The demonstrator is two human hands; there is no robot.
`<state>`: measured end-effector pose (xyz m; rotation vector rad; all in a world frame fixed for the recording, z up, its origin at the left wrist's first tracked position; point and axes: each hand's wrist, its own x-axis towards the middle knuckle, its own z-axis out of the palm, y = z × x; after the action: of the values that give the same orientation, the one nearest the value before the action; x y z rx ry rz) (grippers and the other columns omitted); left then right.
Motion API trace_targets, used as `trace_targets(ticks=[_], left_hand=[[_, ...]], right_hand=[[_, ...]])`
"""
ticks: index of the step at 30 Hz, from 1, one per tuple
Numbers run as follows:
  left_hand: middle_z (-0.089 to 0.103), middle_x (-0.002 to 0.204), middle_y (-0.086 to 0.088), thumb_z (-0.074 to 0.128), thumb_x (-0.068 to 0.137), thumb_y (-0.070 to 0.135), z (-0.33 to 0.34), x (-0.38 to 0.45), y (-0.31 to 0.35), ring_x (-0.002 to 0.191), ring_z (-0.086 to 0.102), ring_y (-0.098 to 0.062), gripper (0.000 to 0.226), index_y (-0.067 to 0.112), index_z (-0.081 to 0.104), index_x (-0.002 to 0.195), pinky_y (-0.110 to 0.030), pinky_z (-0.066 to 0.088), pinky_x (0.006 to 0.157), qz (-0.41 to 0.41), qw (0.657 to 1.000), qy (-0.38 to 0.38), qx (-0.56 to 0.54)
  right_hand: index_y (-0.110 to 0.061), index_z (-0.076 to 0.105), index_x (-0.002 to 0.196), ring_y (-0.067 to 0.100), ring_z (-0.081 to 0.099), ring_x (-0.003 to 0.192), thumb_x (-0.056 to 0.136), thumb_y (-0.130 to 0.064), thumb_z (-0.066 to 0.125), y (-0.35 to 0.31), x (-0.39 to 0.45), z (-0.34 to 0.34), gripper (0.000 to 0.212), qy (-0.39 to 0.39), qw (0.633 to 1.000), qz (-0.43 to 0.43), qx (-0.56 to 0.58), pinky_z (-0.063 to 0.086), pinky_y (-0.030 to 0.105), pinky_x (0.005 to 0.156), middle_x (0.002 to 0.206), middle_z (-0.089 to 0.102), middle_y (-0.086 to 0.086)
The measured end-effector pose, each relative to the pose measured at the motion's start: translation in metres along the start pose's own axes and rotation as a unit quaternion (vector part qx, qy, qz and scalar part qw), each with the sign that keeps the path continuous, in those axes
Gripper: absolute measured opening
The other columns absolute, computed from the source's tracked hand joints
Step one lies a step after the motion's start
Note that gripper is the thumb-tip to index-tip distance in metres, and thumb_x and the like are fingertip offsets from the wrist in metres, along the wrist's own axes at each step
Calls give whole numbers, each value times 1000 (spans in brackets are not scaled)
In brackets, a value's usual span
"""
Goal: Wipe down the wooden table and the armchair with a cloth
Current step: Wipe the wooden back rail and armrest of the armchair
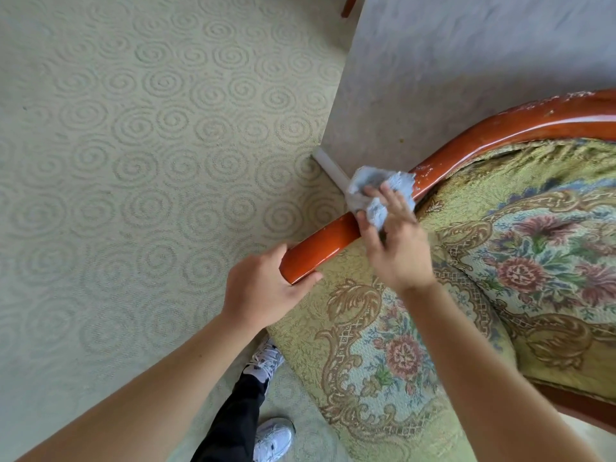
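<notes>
The armchair fills the right side, with a glossy reddish wooden armrest (pixel 320 243) curving up to the back rail and a floral upholstered seat (pixel 400 345). A crumpled light-blue cloth (pixel 373 191) is pressed on the armrest's middle by my right hand (pixel 396 248), whose fingers grip its lower folds. My left hand (pixel 263 288) wraps around the near rounded end of the same armrest, thumb on the inner side. The wooden table is out of view.
Pale green carpet (pixel 133 161) with a spiral pattern covers the floor to the left. A grey wall (pixel 466 61) with a white baseboard (pixel 330 168) stands behind the chair. My leg and white sneakers (pixel 270 438) are at the bottom.
</notes>
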<state>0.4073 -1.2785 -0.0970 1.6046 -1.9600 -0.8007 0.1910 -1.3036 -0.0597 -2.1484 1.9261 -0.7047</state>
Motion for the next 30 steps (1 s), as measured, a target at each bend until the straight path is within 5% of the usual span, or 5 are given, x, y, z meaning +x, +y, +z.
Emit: trace_targets(ticks=[3, 9, 16, 22, 30], left_hand=[[71, 75, 9, 68, 75, 71, -3, 0, 1, 67, 70, -14, 54, 31, 64, 110, -32, 56, 60, -33, 999, -24, -2], [67, 79, 15, 69, 77, 67, -9, 10, 5, 80, 70, -18, 49, 37, 54, 111, -28, 47, 59, -35, 995, -82, 48], [64, 79, 6, 57, 82, 74, 6, 57, 32, 67, 64, -12, 56, 26, 57, 112, -39, 55, 66, 13, 984, -157, 83], [54, 67, 7, 57, 90, 66, 27, 104, 72, 55, 55, -9, 46, 22, 57, 104, -29, 43, 51, 53, 976, -194, 84], [58, 78, 1, 59, 91, 62, 84, 163, 110, 62, 57, -17, 47, 18, 46, 95, -33, 41, 53, 87, 973, -176, 119]], right_hand=[[1, 65, 119, 25, 31, 145, 100, -22, 46, -25, -36, 8, 35, -27, 995, -38, 84, 43, 53, 106, 150, 44, 4], [-7, 72, 107, 25, 36, 144, 92, -10, 58, -8, -46, 9, 22, -56, 976, -170, 126, 32, 50, 115, 147, 50, 5], [4, 72, 79, 26, 47, 136, 93, -15, 64, 70, 38, -15, 25, -20, 991, -107, -80, 36, 46, 113, 134, 62, 10], [6, 65, 117, 23, 34, 144, 104, -37, 35, 114, 91, -70, 53, -48, 971, -18, -233, 18, 39, 122, 147, 48, 11], [4, 63, 122, 31, 32, 144, 101, -22, 45, 123, 98, -85, 39, 50, 981, 43, -184, 18, 46, 122, 145, 50, 16]])
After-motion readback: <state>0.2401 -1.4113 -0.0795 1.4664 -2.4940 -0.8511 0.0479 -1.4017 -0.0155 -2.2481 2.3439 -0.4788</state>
